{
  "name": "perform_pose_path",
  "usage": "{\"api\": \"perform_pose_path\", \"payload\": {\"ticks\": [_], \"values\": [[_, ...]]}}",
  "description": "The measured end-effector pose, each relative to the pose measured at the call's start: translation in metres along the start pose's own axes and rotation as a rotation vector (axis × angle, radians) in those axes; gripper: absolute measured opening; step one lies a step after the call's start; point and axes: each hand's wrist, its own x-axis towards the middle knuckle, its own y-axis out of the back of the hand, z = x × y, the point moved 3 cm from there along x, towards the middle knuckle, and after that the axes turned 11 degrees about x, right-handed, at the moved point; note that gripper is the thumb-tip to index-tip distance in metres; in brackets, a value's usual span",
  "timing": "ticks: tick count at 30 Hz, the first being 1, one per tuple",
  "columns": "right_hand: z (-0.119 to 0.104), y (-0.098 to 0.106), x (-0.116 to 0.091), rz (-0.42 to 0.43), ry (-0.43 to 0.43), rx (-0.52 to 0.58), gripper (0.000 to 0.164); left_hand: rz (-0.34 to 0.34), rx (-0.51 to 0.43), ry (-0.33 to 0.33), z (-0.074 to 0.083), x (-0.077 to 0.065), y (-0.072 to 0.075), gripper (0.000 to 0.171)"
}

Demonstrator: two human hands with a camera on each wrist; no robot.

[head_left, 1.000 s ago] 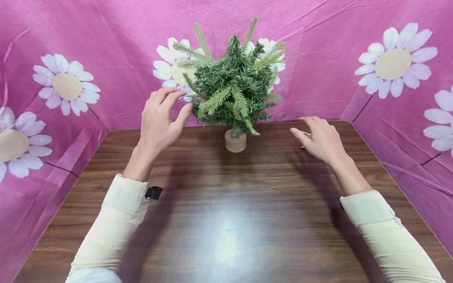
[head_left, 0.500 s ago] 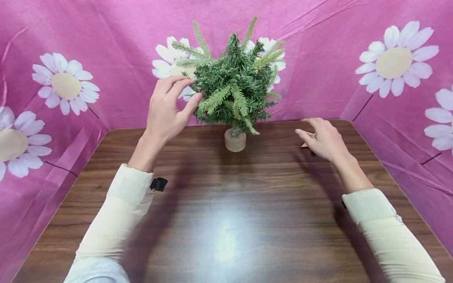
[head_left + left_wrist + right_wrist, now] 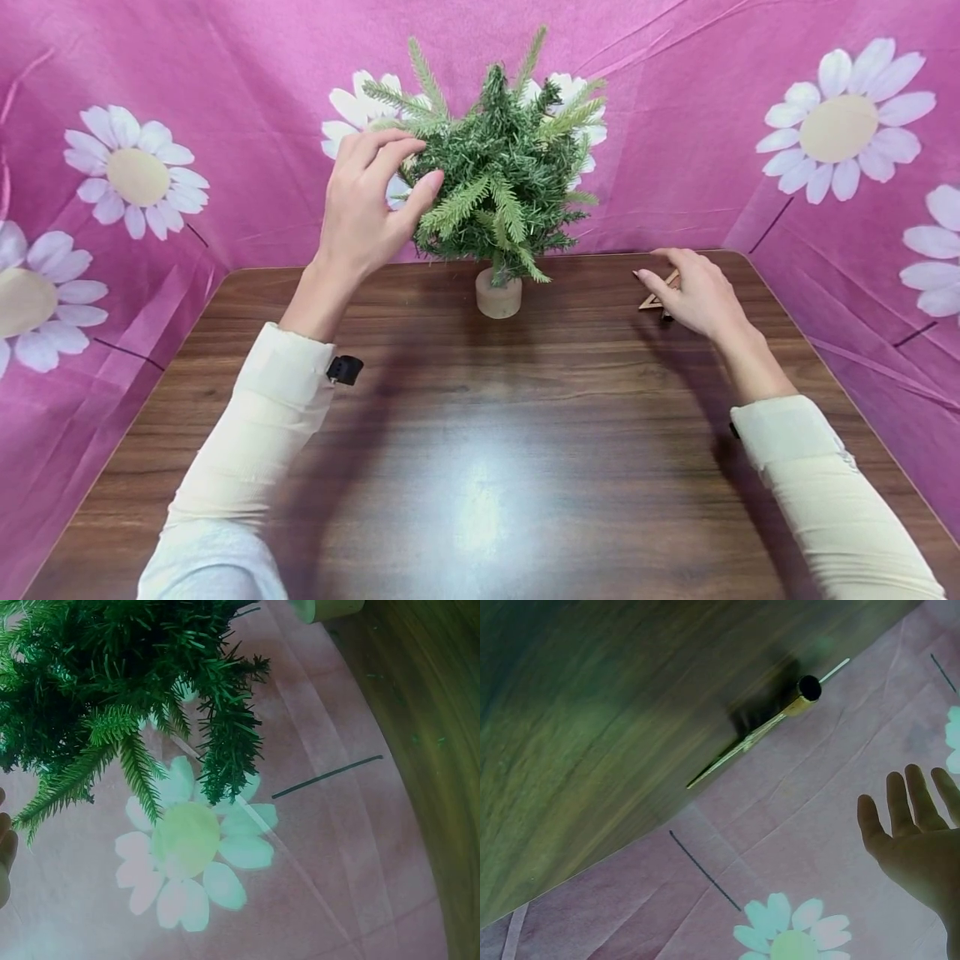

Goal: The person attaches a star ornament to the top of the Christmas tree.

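A small artificial Christmas tree (image 3: pixel 502 167) stands upright on a round pale wooden base (image 3: pixel 498 296) at the back of the table. My left hand (image 3: pixel 363 200) is raised at the tree's left side, thumb and fingers spread apart with nothing between them; in the left wrist view only fingertips (image 3: pixel 6 851) show at the edge. My right hand (image 3: pixel 701 292) hovers near the back right, fingers loosely bent. Partly hidden behind it is a flat light-wood piece with pointed, cut-out tips (image 3: pixel 651 302). The right wrist view shows this piece edge-on, with a short dark-ended tube (image 3: pixel 802 699) attached.
The brown wood-grain table (image 3: pixel 480 417) carries a bright glare at its middle front. A pink cloth (image 3: pixel 675 125) printed with white daisies hangs behind the table and along both sides. Lighter green sprigs (image 3: pixel 431 83) stick out from the tree.
My left hand has moved up and to the right, closer to the branches. My right hand has shifted slightly right, uncovering more of the wooden piece.
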Motion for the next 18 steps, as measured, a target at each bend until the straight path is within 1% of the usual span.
{"api": "perform_pose_path", "payload": {"ticks": [4, 9, 13, 18], "values": [[0.005, 0.002, 0.001, -0.001, -0.005, 0.005, 0.059, -0.007, 0.022, -0.029, 0.000, 0.005, -0.001, 0.044], [0.015, 0.008, 0.002, 0.017, 0.005, 0.026, 0.057, -0.012, 0.008, -0.040, 0.000, 0.013, -0.003, 0.042], [0.023, 0.012, 0.002, 0.024, -0.008, 0.031, 0.055, -0.039, -0.010, -0.014, -0.001, 0.016, -0.005, 0.042], [0.030, 0.013, 0.001, 0.008, -0.026, 0.022, 0.054, -0.085, -0.002, 0.027, -0.002, 0.017, -0.005, 0.041]]}}
